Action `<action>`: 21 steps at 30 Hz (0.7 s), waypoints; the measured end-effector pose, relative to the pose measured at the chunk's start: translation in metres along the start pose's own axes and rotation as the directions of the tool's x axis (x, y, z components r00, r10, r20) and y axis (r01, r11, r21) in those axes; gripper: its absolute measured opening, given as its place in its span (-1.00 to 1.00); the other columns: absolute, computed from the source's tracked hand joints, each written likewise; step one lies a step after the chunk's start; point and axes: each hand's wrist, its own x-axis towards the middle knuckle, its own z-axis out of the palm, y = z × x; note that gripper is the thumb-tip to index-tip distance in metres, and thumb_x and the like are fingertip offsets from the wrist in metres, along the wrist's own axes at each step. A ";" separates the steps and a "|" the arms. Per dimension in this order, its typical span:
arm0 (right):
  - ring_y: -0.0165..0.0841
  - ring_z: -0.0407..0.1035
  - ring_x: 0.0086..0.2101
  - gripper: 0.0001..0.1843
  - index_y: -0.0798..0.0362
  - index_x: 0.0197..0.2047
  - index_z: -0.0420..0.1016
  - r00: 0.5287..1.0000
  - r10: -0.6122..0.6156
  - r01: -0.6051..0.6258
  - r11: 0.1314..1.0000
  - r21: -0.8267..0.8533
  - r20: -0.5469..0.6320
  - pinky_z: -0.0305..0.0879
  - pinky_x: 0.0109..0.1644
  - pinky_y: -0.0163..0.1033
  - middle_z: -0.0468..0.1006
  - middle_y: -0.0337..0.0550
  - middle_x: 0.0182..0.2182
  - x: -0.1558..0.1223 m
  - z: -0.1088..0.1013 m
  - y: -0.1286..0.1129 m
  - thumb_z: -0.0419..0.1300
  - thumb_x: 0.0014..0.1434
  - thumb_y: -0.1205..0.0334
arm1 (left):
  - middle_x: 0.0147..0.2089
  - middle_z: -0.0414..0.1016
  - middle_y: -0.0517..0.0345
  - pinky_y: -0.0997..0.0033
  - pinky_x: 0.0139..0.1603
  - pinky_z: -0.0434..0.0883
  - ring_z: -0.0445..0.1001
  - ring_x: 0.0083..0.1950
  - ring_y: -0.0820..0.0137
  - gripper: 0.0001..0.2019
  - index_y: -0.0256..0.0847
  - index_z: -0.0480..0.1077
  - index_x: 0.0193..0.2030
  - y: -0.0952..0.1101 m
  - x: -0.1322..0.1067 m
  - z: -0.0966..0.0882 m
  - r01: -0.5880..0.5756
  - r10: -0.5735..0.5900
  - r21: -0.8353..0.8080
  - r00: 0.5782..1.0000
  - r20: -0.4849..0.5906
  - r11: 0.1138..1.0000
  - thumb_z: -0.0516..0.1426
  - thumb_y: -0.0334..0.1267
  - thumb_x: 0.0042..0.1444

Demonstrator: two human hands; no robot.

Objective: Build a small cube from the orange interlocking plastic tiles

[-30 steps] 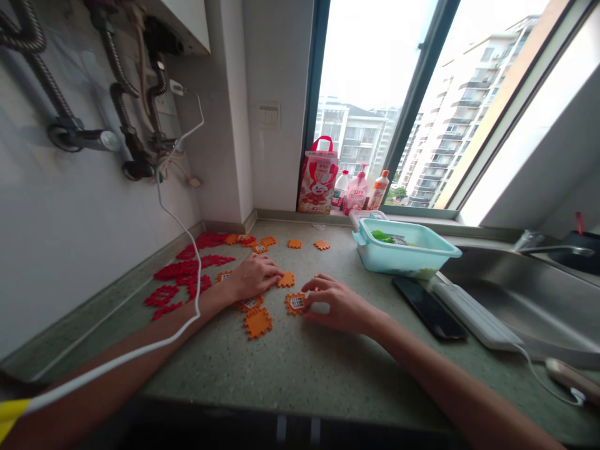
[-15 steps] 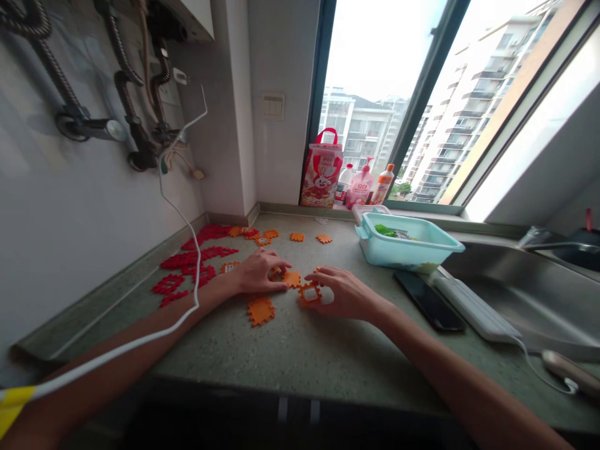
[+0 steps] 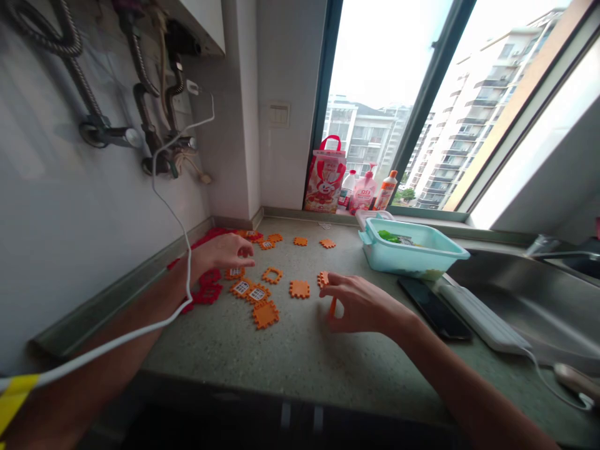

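Observation:
Orange toothed plastic tiles (image 3: 265, 314) lie scattered on the speckled green counter (image 3: 290, 356); red tiles (image 3: 209, 294) lie nearer the left wall. My right hand (image 3: 360, 304) is lifted a little above the counter with its fingers pinched on an orange tile (image 3: 332, 305) held on edge, and a second orange tile (image 3: 323, 279) sits at its fingertips. My left hand (image 3: 225, 252) hovers over the back group of tiles near the wall, fingers curled, thumb and forefinger close together. Whether it holds a tile is hidden.
A teal tub (image 3: 412, 253) with green contents stands right of the tiles. A black phone (image 3: 434, 308), a white power strip (image 3: 482, 319) and a steel sink (image 3: 529, 294) follow to the right. Bottles and a red bag (image 3: 324, 175) line the windowsill. A white cable (image 3: 178, 225) hangs across my left arm.
My left hand has left the middle tiles and moved back and left toward the wall. My right hand has lifted an orange tile off the counter and turned it on edge.

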 end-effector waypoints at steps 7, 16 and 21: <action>-0.20 0.52 -0.15 -0.41 -0.06 0.24 0.49 0.999 -0.023 0.021 0.995 0.099 0.026 0.39 -0.08 -0.17 0.59 -0.07 -0.09 0.014 0.020 -0.004 0.38 0.12 0.20 | -0.19 0.67 0.15 0.47 -0.26 0.36 0.58 -0.20 0.30 -0.49 -0.16 0.64 -0.08 -0.036 -0.011 -0.009 0.322 -0.279 -0.048 0.876 0.392 0.945 0.44 0.04 -0.17; -0.18 0.54 -0.11 -0.58 -0.10 0.10 0.59 0.999 -0.010 0.006 0.995 0.103 0.041 0.41 -0.03 -0.16 0.62 -0.10 -0.07 0.006 0.015 0.006 0.40 0.18 0.05 | -0.09 0.67 0.10 0.43 -0.18 0.38 0.57 -0.11 0.24 -0.48 -0.18 0.60 -0.07 -0.044 -0.008 0.002 0.371 -0.319 -0.040 0.844 0.432 0.928 0.39 -0.01 -0.20; -0.27 0.54 -0.21 -0.69 -0.14 0.02 0.64 0.998 -0.016 0.007 0.988 0.155 0.055 0.40 -0.09 -0.21 0.64 -0.17 -0.16 0.002 0.016 0.013 0.38 0.18 0.15 | -0.35 0.59 0.17 0.42 -0.29 0.25 0.44 -0.33 0.37 -0.74 -0.21 0.62 -0.29 -0.044 -0.003 0.009 0.336 -0.298 -0.082 0.907 0.297 0.938 0.27 -0.07 -0.01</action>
